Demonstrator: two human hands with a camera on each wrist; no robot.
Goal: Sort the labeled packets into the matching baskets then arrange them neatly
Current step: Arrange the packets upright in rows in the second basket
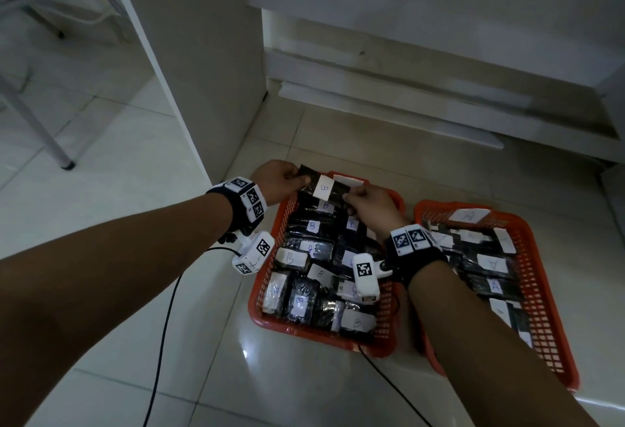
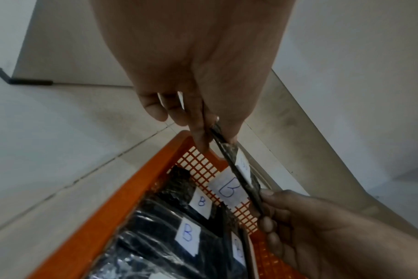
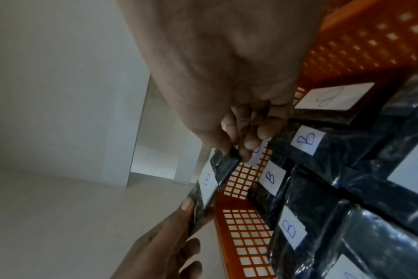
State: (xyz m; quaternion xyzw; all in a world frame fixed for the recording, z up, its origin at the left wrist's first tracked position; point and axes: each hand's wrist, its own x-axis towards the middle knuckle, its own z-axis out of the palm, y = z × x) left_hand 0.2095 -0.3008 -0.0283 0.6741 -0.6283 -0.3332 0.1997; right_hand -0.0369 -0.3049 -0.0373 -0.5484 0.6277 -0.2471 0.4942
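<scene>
Fingers (image 2: pixel 198 136) and thumb of left hand (image 1: pixel 279 183) pinched on one end of a black packet labelled B (image 1: pixel 321 188); right hand (image 1: pixel 370 205) pinched on the opposite end, packet held stretched between both, above the far end of the left orange basket (image 1: pixel 267 286). That basket packed with B-labelled packets (image 1: pixel 313 226), a B tag on its far wall. Right orange basket (image 1: pixel 541 291) just beside it on the tiled floor (image 1: pixel 135 291), filled with A-labelled packets (image 1: pixel 492 286). Marker-covered wristbands (image 1: pixel 248 200) on both wrists.
</scene>
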